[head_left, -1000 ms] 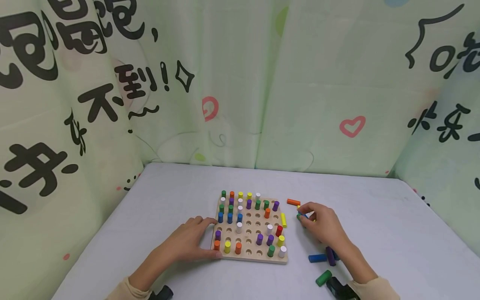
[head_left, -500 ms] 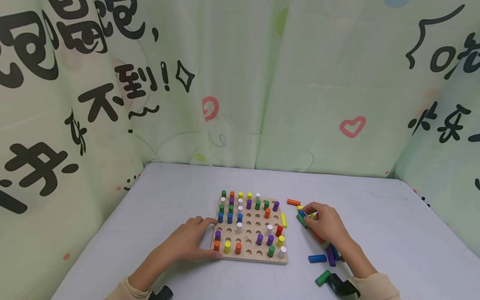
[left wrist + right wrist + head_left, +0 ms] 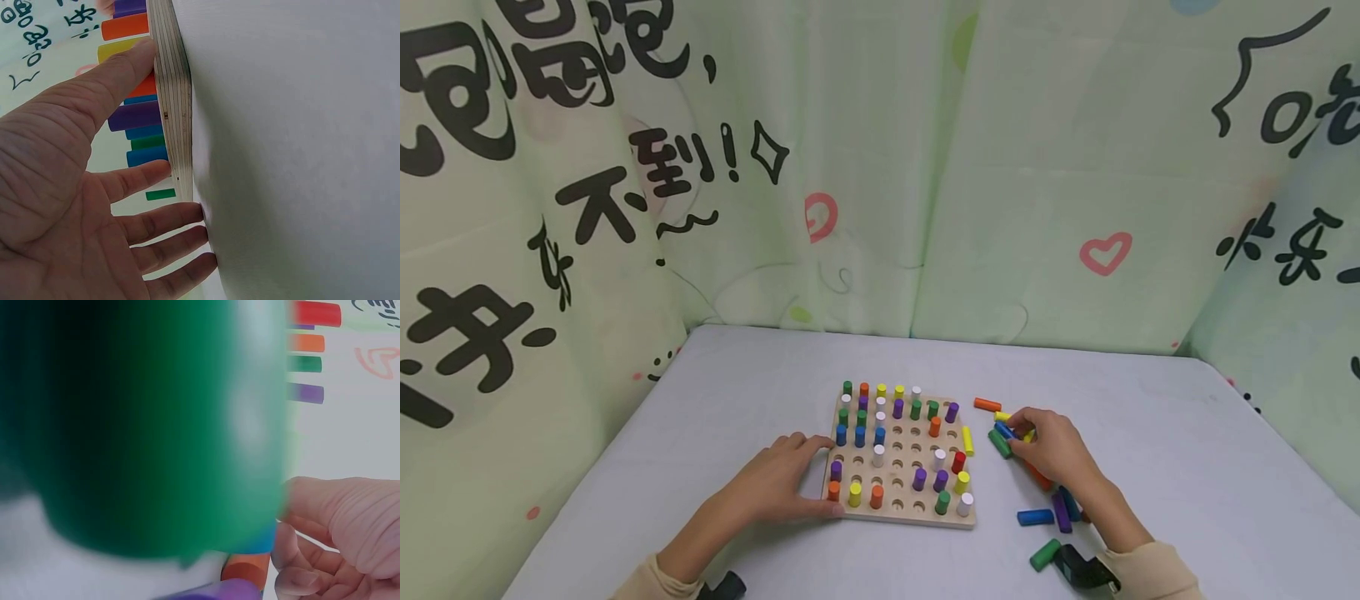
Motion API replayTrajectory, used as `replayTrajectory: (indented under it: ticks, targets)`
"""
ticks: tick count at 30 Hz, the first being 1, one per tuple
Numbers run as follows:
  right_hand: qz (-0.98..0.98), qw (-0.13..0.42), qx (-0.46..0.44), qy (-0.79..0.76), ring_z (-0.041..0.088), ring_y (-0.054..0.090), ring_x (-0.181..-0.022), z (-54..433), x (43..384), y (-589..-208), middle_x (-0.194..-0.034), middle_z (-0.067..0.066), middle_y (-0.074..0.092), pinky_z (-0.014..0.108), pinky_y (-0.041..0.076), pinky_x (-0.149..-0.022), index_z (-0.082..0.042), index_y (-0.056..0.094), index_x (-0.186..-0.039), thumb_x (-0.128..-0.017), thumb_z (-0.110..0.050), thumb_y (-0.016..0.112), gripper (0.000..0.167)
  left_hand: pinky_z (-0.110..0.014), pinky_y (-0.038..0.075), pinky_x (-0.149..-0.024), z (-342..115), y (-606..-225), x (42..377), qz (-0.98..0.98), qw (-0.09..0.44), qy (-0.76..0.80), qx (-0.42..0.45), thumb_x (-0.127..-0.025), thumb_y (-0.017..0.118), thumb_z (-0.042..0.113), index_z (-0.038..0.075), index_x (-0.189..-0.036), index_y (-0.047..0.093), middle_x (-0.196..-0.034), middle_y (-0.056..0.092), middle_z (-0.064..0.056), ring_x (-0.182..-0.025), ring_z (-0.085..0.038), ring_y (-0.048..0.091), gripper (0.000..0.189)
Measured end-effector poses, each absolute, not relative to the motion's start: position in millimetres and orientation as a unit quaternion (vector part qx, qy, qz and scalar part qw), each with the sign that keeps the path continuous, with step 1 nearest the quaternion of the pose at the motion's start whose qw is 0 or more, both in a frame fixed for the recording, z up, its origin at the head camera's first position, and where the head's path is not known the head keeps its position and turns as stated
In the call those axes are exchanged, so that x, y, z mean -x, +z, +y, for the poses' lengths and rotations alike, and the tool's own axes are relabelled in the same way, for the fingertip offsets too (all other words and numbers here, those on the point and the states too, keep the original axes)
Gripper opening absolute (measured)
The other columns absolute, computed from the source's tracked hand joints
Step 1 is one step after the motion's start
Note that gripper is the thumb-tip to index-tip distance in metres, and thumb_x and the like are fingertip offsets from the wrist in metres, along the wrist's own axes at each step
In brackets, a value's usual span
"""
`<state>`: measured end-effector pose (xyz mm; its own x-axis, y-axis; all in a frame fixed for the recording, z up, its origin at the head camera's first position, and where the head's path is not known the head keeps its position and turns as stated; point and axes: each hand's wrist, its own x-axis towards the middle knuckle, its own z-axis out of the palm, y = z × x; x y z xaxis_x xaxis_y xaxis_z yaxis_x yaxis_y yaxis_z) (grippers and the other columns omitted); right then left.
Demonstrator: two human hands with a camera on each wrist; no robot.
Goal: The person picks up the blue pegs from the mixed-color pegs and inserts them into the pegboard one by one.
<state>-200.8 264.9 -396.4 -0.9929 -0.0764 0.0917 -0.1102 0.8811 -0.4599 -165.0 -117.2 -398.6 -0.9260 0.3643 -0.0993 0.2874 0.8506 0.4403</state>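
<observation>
A wooden pegboard (image 3: 906,517), partly filled with upright coloured pegs, lies on the white table. My left hand (image 3: 778,483) steadies its left side, thumb at the near corner and index finger higher along the edge. The left wrist view shows those fingers (image 3: 165,225) straight and spread, the thumb against the board's side (image 3: 173,94). To the board's right, my right hand (image 3: 1056,446) pinches one end of a blue peg (image 3: 1004,431) between thumb and index finger. Beside it lie a green peg (image 3: 999,444) and a yellow peg (image 3: 1002,416); an orange peg (image 3: 1037,476) is partly under the hand.
An orange peg (image 3: 987,404) lies beyond the hand, and a yellow peg (image 3: 967,441) by the board's right edge. Nearer me are a blue peg (image 3: 1036,517), a purple peg (image 3: 1061,512) and a green peg (image 3: 1045,555), which looms large in the right wrist view. A printed curtain (image 3: 1000,208) surrounds the table.
My right hand has shifted slightly right among the loose pegs, uncovering more of the blue and green ones. The green peg has slid a little left. My left hand stays put.
</observation>
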Motion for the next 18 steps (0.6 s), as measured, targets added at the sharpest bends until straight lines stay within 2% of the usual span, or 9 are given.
replayTrajectory:
  ticks: [11,18]
  targets:
    - [-0.969,0.043,-0.043,0.241,0.025,0.062,-0.088,265,197,-397,-0.100,0.012,0.072,0.049,0.057,-0.083,0.002,0.070,-0.112,-0.089,-0.005,0.073,0.024,-0.056,0.051,-0.098,-117,-398,164,0.958,0.093,0.213,-0.168,-0.071,0.086,0.064,0.018,-0.139,0.057,-0.128,0.061,-0.014,-0.113,-0.029,0.058,0.087]
    - [-0.964,0.064,-0.039,0.253,0.022,0.059,-0.082,263,190,-392,-0.101,0.014,0.072,0.039,0.055,-0.073,0.002,0.070,-0.114,-0.090,-0.008,0.072,0.026,-0.057,0.051,-0.098,-117,-398,164,0.958,0.092,0.213,-0.168,-0.071,0.085,0.064,0.018,-0.140,0.057,-0.128,0.061,-0.014,-0.112,-0.030,0.057,0.087]
